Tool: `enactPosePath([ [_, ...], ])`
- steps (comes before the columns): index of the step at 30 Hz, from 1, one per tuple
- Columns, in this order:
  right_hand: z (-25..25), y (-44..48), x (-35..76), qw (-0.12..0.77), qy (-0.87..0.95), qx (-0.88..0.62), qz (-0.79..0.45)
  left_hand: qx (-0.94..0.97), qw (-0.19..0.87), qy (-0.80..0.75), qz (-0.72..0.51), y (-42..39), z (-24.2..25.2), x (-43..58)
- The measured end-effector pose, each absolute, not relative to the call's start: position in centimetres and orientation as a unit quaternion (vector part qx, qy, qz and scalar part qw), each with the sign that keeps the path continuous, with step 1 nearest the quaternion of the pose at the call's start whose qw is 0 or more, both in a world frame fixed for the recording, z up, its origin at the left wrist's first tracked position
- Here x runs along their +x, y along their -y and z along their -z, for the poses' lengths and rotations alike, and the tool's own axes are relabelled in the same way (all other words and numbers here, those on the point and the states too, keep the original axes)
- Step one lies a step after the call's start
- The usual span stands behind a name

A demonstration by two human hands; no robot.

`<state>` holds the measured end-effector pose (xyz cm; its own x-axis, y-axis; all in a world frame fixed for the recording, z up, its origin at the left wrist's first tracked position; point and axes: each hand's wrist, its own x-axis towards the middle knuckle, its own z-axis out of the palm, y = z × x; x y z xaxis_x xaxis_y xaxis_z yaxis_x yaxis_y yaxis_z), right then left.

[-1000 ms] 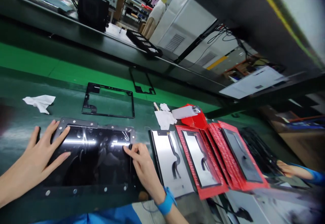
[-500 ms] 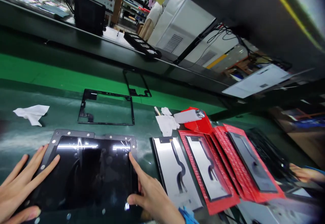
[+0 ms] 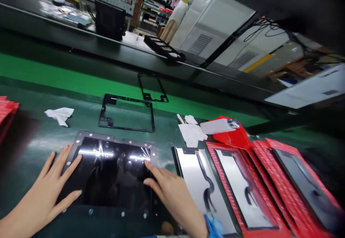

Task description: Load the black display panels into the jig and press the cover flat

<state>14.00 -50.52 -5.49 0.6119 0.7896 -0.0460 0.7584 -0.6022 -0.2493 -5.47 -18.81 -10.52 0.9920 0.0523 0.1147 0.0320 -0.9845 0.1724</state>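
A glossy black display panel [image 3: 113, 184] lies flat in front of me inside a dark grey fixture frame [image 3: 111, 138] dotted with small round silver spots. Spread over the left side of both is my left hand [image 3: 51, 186], fingers apart and resting on the frame and the panel's edge. My right hand [image 3: 169, 187] touches the panel's right edge with its index fingertip, and the thumb sits just below, apart from it. Neither hand grips anything. To the right of my right hand is a silver-backed display panel [image 3: 201, 184] with a dark ribbon cable.
Black bezel frames [image 3: 126, 128] lie beyond the fixture. White wipes [image 3: 60, 115] and a white bottle with a metal cap [image 3: 217, 126] are on the bench. More panels lie on red bubble-wrap pouches [image 3: 285, 180] at right; red wrap [image 3: 7, 114] shows at left.
The view has swung left, so the bench things sit further right. Red wrap has come into view at left, and another person's hand at far right has gone out of sight. Both hands stay at the panel.
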Motion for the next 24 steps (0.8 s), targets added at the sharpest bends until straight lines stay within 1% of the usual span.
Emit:
enactPosePath([
  [1,5.0,49.0,14.7,0.1,0.446,-0.889,-0.043,0.995,0.067,-0.027,-0.063,19.1,10.3,-5.5],
  [3,4.4,45.9,15.5,0.122,0.488,-0.864,-0.007,0.995,0.039,-0.035,-0.08,19.4,10.2,-5.7],
  [6,5.0,42.4,15.5,0.158,0.549,-0.821,-0.009,0.995,0.008,-0.036,-0.094,19.8,10.3,-5.9],
  [9,6.4,41.2,15.6,0.19,0.55,-0.813,-0.019,0.992,0.001,-0.045,-0.119,20.1,10.4,-5.9],
  [11,6.9,41.1,16.1,0.259,0.526,-0.808,-0.055,0.989,0.017,-0.06,-0.136,20.2,10.3,-5.8],
  [13,6.3,40.9,17.0,0.343,0.488,-0.794,-0.116,0.984,0.063,-0.074,-0.147,20.3,10.1,-5.8],
  [15,4.7,40.5,17.8,0.4,0.455,-0.773,-0.186,0.969,0.167,-0.087,-0.161,20.4,9.9,-5.9],
  [16,3.6,40.1,18.2,0.418,0.445,-0.761,-0.217,0.949,0.248,-0.096,-0.169,20.6,9.8,-5.9],
  [18,1.2,39.3,19.0,0.449,0.434,-0.739,-0.253,0.861,0.461,-0.123,-0.178,21.2,9.4,-5.7],
  [19,0.0,38.8,19.5,0.467,0.432,-0.729,-0.253,0.787,0.573,-0.14,-0.18,21.7,9.1,-5.2],
  [20,-1.1,38.3,20.0,0.488,0.429,-0.721,-0.24,0.7,0.672,-0.157,-0.182,22.1,8.6,-4.4],
  [21,-2.1,37.8,20.5,0.51,0.424,-0.717,-0.215,0.613,0.749,-0.17,-0.187,22.4,8.0,-3.1],
  [22,-2.9,37.2,21.1,0.529,0.418,-0.718,-0.175,0.536,0.799,-0.181,-0.202,22.4,7.3,-1.5],
  [24,-3.9,36.3,22.1,0.533,0.414,-0.736,-0.058,0.452,0.831,-0.199,-0.256,21.1,5.4,2.6],
])
